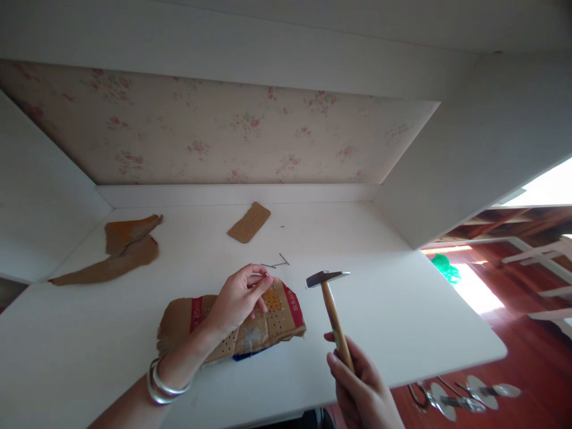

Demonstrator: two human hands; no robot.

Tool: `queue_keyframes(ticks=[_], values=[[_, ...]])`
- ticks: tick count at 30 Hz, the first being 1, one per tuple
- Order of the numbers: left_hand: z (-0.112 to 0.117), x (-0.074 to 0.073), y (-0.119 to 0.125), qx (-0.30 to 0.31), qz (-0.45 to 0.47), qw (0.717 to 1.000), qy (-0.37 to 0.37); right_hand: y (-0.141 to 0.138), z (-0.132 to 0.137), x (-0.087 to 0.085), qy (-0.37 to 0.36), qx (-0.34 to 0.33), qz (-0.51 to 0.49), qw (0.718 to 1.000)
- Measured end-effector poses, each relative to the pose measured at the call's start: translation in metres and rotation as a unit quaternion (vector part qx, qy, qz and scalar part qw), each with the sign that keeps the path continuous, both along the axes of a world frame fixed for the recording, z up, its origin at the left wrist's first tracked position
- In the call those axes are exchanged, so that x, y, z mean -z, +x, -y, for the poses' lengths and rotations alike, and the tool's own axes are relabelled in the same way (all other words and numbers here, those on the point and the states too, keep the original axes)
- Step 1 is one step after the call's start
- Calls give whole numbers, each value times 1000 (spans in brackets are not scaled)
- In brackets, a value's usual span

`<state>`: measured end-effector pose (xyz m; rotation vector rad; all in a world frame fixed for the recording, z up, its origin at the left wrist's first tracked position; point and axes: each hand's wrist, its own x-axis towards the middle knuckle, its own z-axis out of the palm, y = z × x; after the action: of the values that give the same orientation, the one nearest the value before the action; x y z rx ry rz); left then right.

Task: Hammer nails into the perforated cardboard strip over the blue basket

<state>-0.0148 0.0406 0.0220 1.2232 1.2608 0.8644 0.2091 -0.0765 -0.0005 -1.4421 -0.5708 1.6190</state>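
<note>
Wooden handle of the hammer [333, 307] is gripped in the right hand [361, 381], with the steel head raised clear of the white table [402, 310]. The left hand [239, 298] pinches a nail [263, 275] between thumb and fingertips over the perforated cardboard [279, 322], which lies flat. Beyond it are loose nails [279, 262]. Further back are a small cardboard strip [249, 222] and, at far left, torn brown scraps [120, 250].

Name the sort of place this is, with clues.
Probably a home hobby corner: white desk in an alcove, floral wallpaper behind, red wooden floor beside; the right hand holds a hammer, the left hand a nail.
</note>
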Motion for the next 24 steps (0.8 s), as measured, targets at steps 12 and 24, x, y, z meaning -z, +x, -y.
queue_keyframes(ticks=[12, 24], values=[[6, 15, 1, 23, -145, 984, 102, -3, -2, 0, -1, -2, 7, 1000], [5, 14, 3, 40, -191, 963, 188, -6, -1, 10, 8, -26, -6, 1000]])
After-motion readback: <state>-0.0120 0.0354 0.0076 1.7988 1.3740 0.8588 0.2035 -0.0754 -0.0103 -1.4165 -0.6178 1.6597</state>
